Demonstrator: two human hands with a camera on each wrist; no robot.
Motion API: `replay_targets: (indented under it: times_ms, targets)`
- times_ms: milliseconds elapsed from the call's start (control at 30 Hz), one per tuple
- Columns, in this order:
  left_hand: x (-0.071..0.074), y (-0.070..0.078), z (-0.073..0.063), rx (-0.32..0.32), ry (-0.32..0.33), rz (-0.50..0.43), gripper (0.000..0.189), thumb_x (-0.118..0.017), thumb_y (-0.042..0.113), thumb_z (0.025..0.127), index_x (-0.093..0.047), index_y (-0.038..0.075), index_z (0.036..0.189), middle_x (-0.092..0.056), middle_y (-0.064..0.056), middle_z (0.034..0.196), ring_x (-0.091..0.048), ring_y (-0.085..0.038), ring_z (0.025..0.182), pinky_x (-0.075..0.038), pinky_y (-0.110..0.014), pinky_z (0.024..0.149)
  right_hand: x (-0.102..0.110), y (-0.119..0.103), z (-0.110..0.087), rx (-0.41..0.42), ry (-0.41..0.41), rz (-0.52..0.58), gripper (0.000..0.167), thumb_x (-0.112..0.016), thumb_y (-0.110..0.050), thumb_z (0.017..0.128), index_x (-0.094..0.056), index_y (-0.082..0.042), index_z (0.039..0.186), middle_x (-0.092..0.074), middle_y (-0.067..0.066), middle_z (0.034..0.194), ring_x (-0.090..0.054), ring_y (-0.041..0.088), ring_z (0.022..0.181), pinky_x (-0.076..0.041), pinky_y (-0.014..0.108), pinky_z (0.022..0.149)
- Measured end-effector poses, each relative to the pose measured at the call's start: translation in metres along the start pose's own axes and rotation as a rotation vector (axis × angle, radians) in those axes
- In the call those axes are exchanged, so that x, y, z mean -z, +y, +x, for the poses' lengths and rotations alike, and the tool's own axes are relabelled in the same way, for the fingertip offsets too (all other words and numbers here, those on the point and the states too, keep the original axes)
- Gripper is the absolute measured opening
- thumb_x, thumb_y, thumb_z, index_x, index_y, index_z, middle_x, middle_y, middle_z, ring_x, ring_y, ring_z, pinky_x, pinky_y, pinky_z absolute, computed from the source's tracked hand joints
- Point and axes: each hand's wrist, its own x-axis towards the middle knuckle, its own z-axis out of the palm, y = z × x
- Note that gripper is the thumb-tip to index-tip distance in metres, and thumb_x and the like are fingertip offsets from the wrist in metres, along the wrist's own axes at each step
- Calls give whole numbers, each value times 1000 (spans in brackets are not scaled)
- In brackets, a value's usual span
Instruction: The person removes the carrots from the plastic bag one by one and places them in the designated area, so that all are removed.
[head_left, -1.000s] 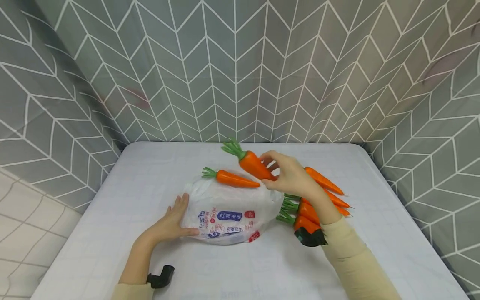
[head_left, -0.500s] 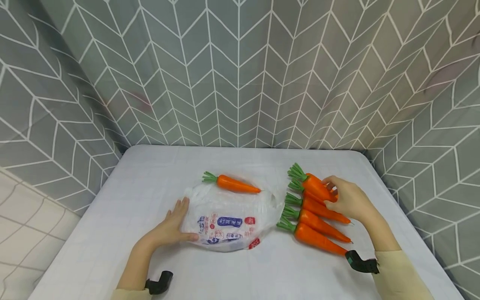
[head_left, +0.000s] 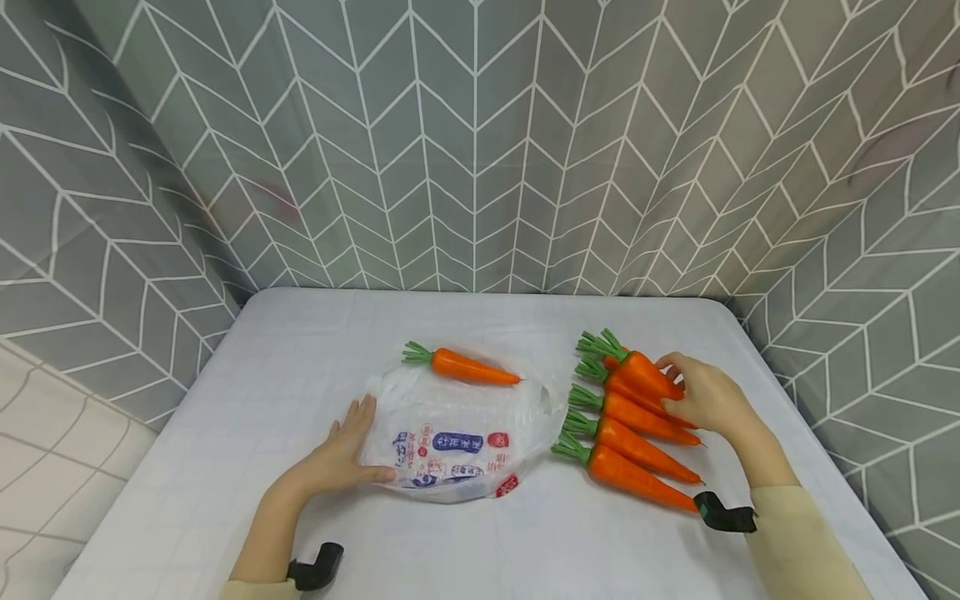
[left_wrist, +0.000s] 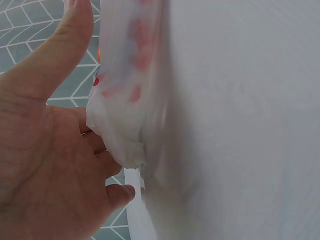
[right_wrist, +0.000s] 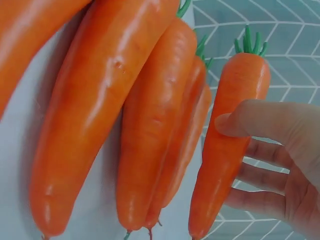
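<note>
My right hand [head_left: 708, 398] pinches an orange carrot [right_wrist: 232, 135] with a green top between thumb and fingers, as the right wrist view shows. In the head view this carrot overlaps the upper end of a row of several carrots [head_left: 637, 483] on the right half of the table. My left hand [head_left: 330, 450] lies with straight fingers along the left edge of a white plastic bag [head_left: 525, 417] printed in blue and red. From the left wrist view, the palm [left_wrist: 55, 170] faces the bag's crumpled side [left_wrist: 120, 125]. A single carrot [head_left: 472, 367] lies across the bag's far edge.
A white cloth covers the table [head_left: 315, 333], whose far edge meets a grey curtain [head_left: 472, 167] with white zigzag lines. Similar curtain hangs on both sides. Black curved pieces [head_left: 318, 567] are strapped at both wrists.
My right hand has carried the carrot from above the bag rightward to the carrot row, then shifted it slightly further right. The left hand stays at the bag's edge.
</note>
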Motion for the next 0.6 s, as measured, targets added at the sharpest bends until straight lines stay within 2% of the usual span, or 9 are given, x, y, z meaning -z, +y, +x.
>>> replay_targets:
  times_ms: [333, 600]
  targets:
    - [2, 3, -1, -8, -2, -4, 123, -81, 45, 72, -4, -13, 148, 1, -30, 155, 7, -45, 143, 4, -62, 111, -6, 13, 10, 19, 9, 21, 46, -75, -9, 75, -56, 0, 117, -66, 18, 98, -63, 32, 82, -52, 50, 69]
    - [2, 3, -1, -4, -1, -4, 123, -81, 45, 72, -4, -13, 148, 1, -30, 155, 7, -45, 143, 4, -62, 111, -13, 20, 12, -8, -31, 40, 48, -74, -9, 79, -55, 0, 122, -65, 21, 104, -63, 36, 89, -52, 53, 74]
